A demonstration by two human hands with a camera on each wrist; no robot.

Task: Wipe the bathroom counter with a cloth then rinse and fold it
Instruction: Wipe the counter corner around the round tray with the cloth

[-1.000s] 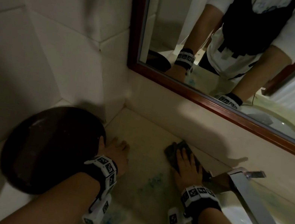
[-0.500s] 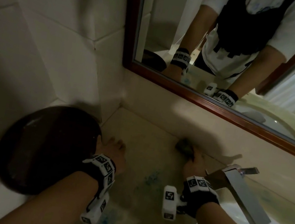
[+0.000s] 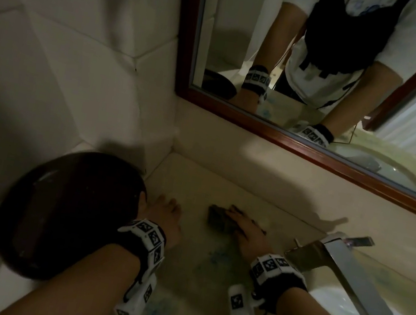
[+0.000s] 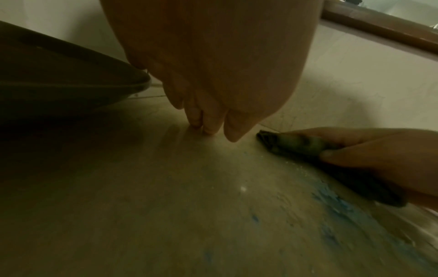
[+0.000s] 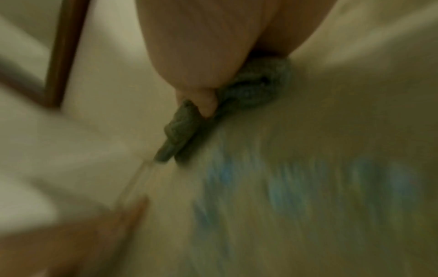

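Head view: wiping underway, right hand (image 3: pixel 249 234) fingers gripping the bunched cloth (image 3: pixel 218 216) against the surface (image 3: pixel 196 183) just left of the faucet (image 3: pixel 343 267), blue smears (image 3: pixel 220 256) remaining; left hand (image 3: pixel 163 216) flat, open; rinse and fold undone.

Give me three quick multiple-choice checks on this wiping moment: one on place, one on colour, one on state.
1. Where does the left hand rest?
A. On the faucet
B. On the beige stone counter, beside the dark round bowl
C. In the sink

2. What colour are the smears on the counter?
A. Red
B. Blue
C. Black

3. What is the right hand doing?
A. Hanging idle
B. Turning the chrome faucet
C. Holding the crumpled grey-green cloth on the counter

Answers:
1 B, fingertips touch the counter next to the bowl.
2 B, blue streaks show in both wrist views.
3 C, thumb and fingers clasp the cloth.
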